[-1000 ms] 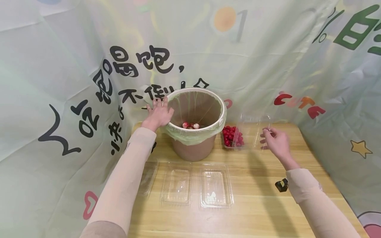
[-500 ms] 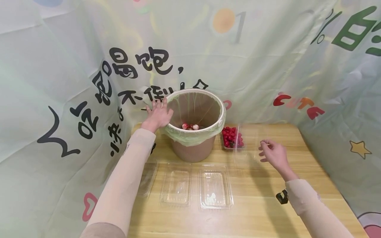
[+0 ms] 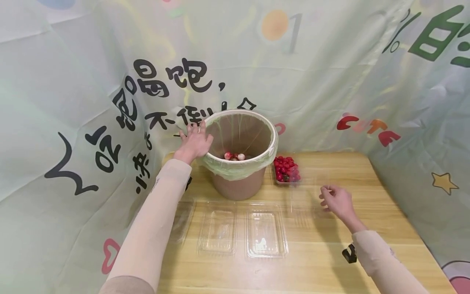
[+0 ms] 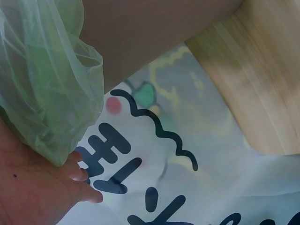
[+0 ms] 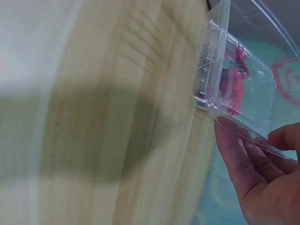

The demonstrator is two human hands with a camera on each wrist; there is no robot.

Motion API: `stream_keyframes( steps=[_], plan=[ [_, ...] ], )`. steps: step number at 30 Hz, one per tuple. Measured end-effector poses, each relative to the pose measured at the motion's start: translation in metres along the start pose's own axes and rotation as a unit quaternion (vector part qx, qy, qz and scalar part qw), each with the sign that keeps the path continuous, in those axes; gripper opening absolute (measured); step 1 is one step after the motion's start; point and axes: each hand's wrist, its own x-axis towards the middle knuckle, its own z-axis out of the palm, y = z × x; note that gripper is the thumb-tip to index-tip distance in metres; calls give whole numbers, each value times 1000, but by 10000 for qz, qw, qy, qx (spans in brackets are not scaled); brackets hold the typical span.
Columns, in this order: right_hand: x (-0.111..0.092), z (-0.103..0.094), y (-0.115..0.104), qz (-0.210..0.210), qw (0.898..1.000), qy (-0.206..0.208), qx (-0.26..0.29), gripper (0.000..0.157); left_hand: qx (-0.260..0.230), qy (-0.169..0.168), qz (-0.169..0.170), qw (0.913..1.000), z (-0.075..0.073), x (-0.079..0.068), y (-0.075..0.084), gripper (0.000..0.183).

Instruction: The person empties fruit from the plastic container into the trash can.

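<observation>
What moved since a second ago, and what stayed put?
The right-hand grip moved lower in the head view, bringing along the clear box it holds. Nothing was newly picked up or let go. The left-hand grip stayed at the rim of the bin; the red fruit and clear trays stayed where they were.

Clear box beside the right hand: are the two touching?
Touching. The right wrist view shows the right hand pinching the clear box by its edge, no gap visible.
</observation>
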Motion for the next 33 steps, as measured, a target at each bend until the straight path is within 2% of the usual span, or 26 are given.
stream_keyframes(
  steps=[4, 16, 23, 33],
  plan=[
    [-4, 1, 6, 102, 9997, -137, -181, 46, -15, -3, 15, 10000, 0, -1, 0, 76],
    [-20, 11, 26, 409, 9971, -583, -253, 44, 1, 27, 30, 10000, -1, -2, 2, 77],
    [-26, 16, 37, 656, 9948, -781, 3, 41, 48, 44, 55, 10000, 0, -2, 1, 76],
    [-33, 18, 39, 842, 9928, -824, 197, 38, 60, -4, 41, 10000, -2, -4, 2, 75]
  ],
)
